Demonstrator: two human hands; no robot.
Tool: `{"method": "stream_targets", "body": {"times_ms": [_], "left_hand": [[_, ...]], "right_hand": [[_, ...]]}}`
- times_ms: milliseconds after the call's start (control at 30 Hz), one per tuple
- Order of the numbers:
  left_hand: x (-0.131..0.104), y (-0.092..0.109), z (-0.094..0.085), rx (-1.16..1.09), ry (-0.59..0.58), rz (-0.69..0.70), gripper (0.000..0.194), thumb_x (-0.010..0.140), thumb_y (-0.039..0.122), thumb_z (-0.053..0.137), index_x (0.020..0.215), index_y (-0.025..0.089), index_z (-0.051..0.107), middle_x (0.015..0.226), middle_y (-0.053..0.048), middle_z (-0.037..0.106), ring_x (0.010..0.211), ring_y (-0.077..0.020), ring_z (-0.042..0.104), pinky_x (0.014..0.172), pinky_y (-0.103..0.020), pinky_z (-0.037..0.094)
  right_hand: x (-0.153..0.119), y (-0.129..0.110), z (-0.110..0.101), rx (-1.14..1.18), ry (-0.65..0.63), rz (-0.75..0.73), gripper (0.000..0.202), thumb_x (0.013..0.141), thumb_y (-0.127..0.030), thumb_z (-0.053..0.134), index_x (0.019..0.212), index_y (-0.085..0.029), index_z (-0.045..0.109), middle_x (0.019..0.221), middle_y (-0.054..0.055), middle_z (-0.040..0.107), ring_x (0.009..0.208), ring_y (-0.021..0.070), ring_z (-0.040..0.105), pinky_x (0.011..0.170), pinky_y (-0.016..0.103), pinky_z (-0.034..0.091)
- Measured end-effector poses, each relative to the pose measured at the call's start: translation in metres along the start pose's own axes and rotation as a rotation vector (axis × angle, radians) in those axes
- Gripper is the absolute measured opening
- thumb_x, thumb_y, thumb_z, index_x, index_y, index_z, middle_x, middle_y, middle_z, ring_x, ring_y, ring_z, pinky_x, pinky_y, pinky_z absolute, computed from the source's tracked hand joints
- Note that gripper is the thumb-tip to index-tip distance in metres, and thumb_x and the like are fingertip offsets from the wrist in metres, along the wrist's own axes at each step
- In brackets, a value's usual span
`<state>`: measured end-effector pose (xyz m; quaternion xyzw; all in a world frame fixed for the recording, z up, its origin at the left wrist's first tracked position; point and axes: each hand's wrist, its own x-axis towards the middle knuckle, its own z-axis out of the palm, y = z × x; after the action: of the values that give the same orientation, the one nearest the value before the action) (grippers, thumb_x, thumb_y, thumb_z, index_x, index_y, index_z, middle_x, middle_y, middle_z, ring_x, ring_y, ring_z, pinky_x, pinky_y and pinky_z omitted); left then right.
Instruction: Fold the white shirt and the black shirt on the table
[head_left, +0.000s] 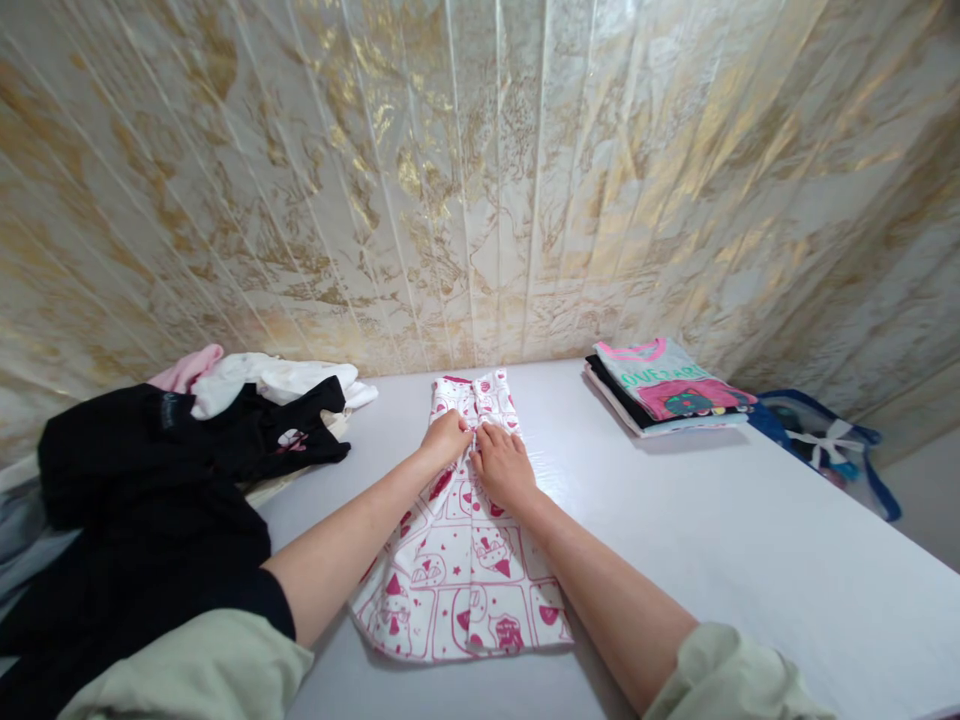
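Note:
A white garment (450, 570) with a dark pink cartoon print lies lengthwise before me, narrow at the far end and flared at the near hem. A long seam or front opening runs down its middle. My left hand (447, 438) is closed, pinching the cloth beside this line in the upper part. Close against it, my right hand (504, 468) has its fingers bent together on the cloth at the same spot. What lies between the fingertips is hidden.
Loose black clothes (150, 470) and white cloth (262, 380) are heaped on the left. Folded clothes (667, 385) are stacked at the far right of the white table (735, 530). Behind them sits a clear bag (832, 450) with blue edging. A patterned curtain (480, 180) hangs at the back.

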<state>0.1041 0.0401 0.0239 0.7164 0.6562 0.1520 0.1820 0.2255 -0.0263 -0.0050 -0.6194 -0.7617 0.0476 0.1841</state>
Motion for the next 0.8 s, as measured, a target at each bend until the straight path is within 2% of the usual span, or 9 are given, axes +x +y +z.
{"method": "stream_targets", "body": {"times_ms": [100, 200, 367, 500, 600, 733, 800], "left_hand": [[-0.003, 0.001, 0.001, -0.036, -0.029, -0.008, 0.008, 0.078, 0.021, 0.062, 0.084, 0.016, 0.062, 0.081, -0.004, 0.071, 0.077, -0.0165, 0.064, 0.067, -0.023, 0.044], [-0.010, 0.004, -0.001, -0.066, -0.048, 0.002, 0.014, 0.077, 0.018, 0.061, 0.090, 0.015, 0.064, 0.081, -0.004, 0.072, 0.078, -0.0175, 0.065, 0.069, -0.025, 0.045], [-0.024, 0.003, -0.007, -0.120, -0.083, 0.094, 0.023, 0.079, 0.012, 0.055, 0.099, 0.015, 0.066, 0.098, -0.007, 0.073, 0.090, -0.0187, 0.065, 0.081, -0.026, 0.047], [-0.040, -0.009, -0.016, -0.157, -0.127, 0.153, 0.027, 0.082, 0.015, 0.052, 0.105, 0.016, 0.066, 0.106, -0.007, 0.072, 0.095, -0.0186, 0.065, 0.085, -0.025, 0.046], [-0.056, -0.027, -0.027, -0.155, -0.169, 0.142, 0.024, 0.081, 0.024, 0.054, 0.101, 0.016, 0.065, 0.091, -0.005, 0.072, 0.083, -0.0190, 0.066, 0.076, -0.026, 0.048], [-0.084, -0.053, -0.043, -0.102, -0.300, 0.156, 0.011, 0.075, 0.031, 0.057, 0.077, 0.020, 0.061, 0.068, 0.002, 0.064, 0.064, -0.0164, 0.059, 0.059, -0.025, 0.042], [-0.100, -0.061, -0.053, -0.074, -0.353, 0.154, 0.010, 0.073, 0.030, 0.058, 0.070, 0.021, 0.056, 0.064, 0.003, 0.060, 0.062, -0.0154, 0.055, 0.057, -0.024, 0.039]], "right_hand": [[0.000, 0.001, 0.001, -0.003, 0.013, -0.002, 0.047, 0.097, -0.032, 0.036, 0.141, -0.016, 0.042, 0.150, 0.011, 0.040, 0.138, 0.0226, 0.032, 0.113, 0.043, 0.022], [0.000, 0.001, 0.000, -0.002, 0.009, -0.004, 0.046, 0.097, -0.030, 0.035, 0.141, -0.016, 0.043, 0.149, 0.011, 0.040, 0.138, 0.0232, 0.033, 0.112, 0.044, 0.023], [0.000, 0.001, -0.003, 0.022, 0.067, -0.032, 0.045, 0.097, -0.024, 0.034, 0.141, -0.019, 0.044, 0.146, 0.010, 0.044, 0.133, 0.0219, 0.040, 0.109, 0.038, 0.029], [0.001, 0.001, -0.005, 0.042, 0.045, -0.103, 0.041, 0.097, -0.022, 0.036, 0.135, -0.025, 0.051, 0.141, 0.006, 0.051, 0.127, 0.0201, 0.045, 0.106, 0.036, 0.032], [0.001, 0.002, -0.006, 0.031, 0.024, -0.110, 0.040, 0.097, -0.021, 0.036, 0.133, -0.025, 0.053, 0.139, 0.005, 0.052, 0.127, 0.0207, 0.045, 0.105, 0.037, 0.032], [0.000, 0.002, -0.006, 0.021, 0.017, -0.101, 0.041, 0.096, -0.020, 0.036, 0.133, -0.027, 0.053, 0.140, 0.004, 0.052, 0.126, 0.0203, 0.045, 0.104, 0.036, 0.033], [0.000, 0.002, -0.006, 0.019, 0.014, -0.098, 0.042, 0.096, -0.020, 0.035, 0.133, -0.027, 0.053, 0.140, 0.004, 0.051, 0.126, 0.0202, 0.045, 0.104, 0.037, 0.033]]}}
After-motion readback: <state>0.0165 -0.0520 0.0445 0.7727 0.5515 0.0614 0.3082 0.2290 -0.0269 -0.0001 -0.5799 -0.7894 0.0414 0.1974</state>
